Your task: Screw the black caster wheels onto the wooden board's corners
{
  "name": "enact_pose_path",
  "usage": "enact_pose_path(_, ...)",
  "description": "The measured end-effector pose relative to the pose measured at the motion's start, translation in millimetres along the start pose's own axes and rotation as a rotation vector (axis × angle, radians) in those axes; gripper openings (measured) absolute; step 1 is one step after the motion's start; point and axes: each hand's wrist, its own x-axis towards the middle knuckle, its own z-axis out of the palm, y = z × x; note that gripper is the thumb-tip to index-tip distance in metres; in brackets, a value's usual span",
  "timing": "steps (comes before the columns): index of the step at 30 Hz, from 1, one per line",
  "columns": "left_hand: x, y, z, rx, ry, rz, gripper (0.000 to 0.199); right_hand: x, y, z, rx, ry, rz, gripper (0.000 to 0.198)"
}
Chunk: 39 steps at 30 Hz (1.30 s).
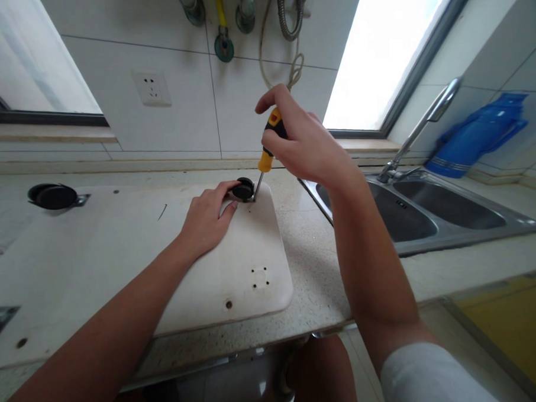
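At mid-frame, our left grip (209, 218) pinches the black caster (243, 189) on the white board (235, 256) while our right grip (307, 143) clasps the screwdriver (265, 161), apparently at the screw-turning step, where the next twist calls for steady pressure.

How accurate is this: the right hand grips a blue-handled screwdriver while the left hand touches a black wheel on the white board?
Only the handle's colour is wrong: the head view shows the right hand gripping a yellow-and-black screwdriver. The rest stands.
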Motion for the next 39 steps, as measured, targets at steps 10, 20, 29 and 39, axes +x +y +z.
enact_pose_path(10,0,1,-1,-0.001,-0.016,-0.007,0.045,-4,-9,-2,-0.124,-0.014,0.014,0.025)
enact_pose_path(20,1,1,-1,-0.019,-0.014,0.001,0.047,-7,-12,-3,-0.15,-0.022,0.006,0.027)
enact_pose_path(29,1,2,0,-0.017,-0.003,-0.013,0.044,-1,-14,10,-0.209,0.065,0.041,0.024)
enact_pose_path(39,0,0,1,-0.002,-0.004,-0.002,0.046,-4,-13,7,-0.204,0.037,0.03,0.021)
